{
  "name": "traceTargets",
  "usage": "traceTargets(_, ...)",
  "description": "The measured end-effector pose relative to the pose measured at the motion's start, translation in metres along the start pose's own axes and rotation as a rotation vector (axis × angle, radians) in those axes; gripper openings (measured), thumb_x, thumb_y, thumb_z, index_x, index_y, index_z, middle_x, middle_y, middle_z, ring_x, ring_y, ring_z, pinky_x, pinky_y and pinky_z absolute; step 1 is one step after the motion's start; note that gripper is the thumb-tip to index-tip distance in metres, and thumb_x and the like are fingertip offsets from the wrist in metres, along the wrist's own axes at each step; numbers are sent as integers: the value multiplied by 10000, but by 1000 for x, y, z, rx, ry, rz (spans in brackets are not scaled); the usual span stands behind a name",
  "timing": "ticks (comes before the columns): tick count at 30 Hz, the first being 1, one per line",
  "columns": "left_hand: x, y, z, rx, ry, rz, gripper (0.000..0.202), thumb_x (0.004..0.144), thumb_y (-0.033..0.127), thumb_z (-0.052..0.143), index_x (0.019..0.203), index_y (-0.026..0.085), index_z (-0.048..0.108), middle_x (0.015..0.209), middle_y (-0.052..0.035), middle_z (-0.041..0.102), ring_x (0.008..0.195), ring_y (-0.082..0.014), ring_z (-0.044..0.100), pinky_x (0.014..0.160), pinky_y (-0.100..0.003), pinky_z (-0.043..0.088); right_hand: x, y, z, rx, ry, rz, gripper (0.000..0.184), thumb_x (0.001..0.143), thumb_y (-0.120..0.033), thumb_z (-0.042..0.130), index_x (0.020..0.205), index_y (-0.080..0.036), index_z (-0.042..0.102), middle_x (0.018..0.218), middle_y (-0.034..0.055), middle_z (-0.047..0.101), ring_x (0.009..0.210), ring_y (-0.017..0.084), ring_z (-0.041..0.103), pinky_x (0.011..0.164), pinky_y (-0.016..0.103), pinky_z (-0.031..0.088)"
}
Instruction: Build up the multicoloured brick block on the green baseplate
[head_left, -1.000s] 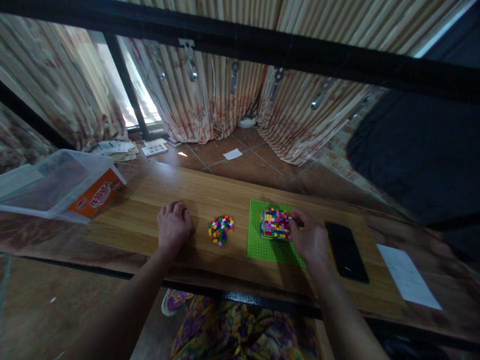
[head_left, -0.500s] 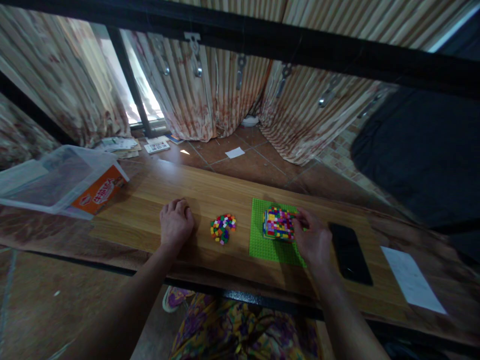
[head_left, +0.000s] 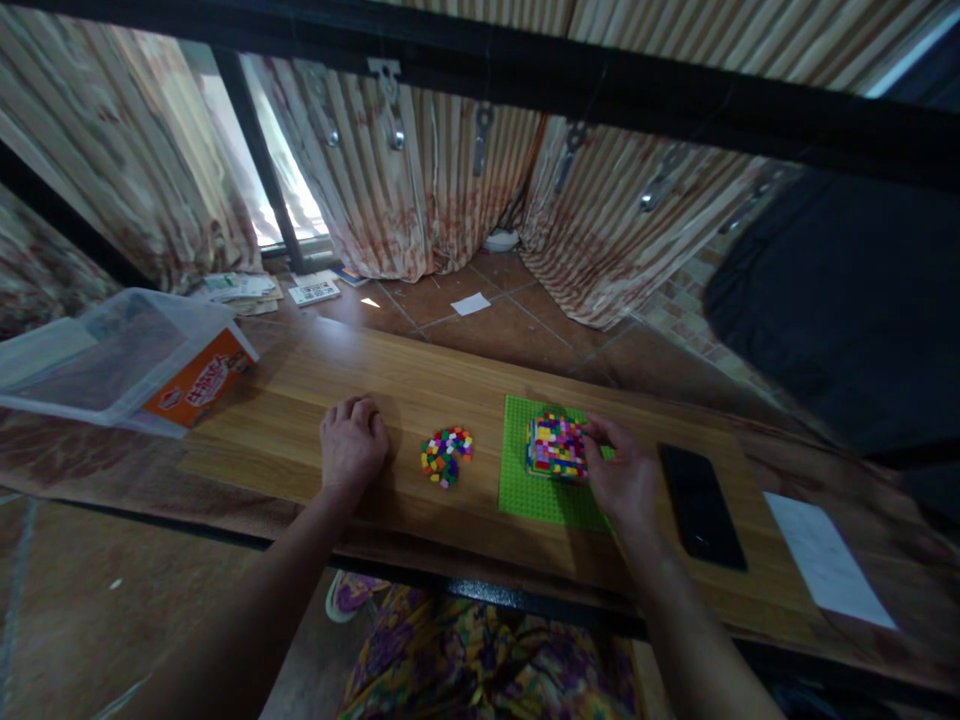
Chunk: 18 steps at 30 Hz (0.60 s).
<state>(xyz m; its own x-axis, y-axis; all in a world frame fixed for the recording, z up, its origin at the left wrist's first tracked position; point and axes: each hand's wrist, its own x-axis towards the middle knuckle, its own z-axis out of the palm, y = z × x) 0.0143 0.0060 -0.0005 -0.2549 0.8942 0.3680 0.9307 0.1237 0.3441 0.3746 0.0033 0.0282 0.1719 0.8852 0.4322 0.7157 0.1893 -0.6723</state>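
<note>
A block of many-coloured toy building bricks [head_left: 553, 447] stands on a green studded baseplate [head_left: 517, 492]. My right hand [head_left: 621, 470] is at the block's right side, thumb and fingers brought together against its edge. Whatever lies between those fingertips is hidden or too small to name. On the wooden board, left of the baseplate, loose small bricks [head_left: 446, 455] lie in a flat heap with a notch at its lower right. My left hand [head_left: 352, 442] rests on the board to the left of this heap, fingers curled in, apart from the bricks and with nothing visible in it.
A black phone [head_left: 701, 505] lies right of the baseplate, and a white paper sheet [head_left: 829, 560] beyond it. At the left stands a clear plastic box [head_left: 120, 370] with an orange label. A dark metal bar [head_left: 480, 75] with hanging hooks crosses above; curtains hang behind.
My right hand has shifted slightly to the left along the block's right edge. My left hand, the loose bricks and the baseplate have stayed in place.
</note>
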Motion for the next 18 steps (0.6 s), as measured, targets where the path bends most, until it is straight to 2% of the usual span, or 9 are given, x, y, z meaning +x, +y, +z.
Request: traceTargets(18, -1, 3, -3, -3, -2, -9, 284, 865, 265, 439, 1024, 169, 654, 1159, -131, 633, 1069, -312, 542, 936, -458, 408, -12, -3, -1, -144, 39, -146, 312, 929, -323, 448, 1060, -199, 703, 1033, 84, 740, 950, 224, 696, 894, 415, 548)
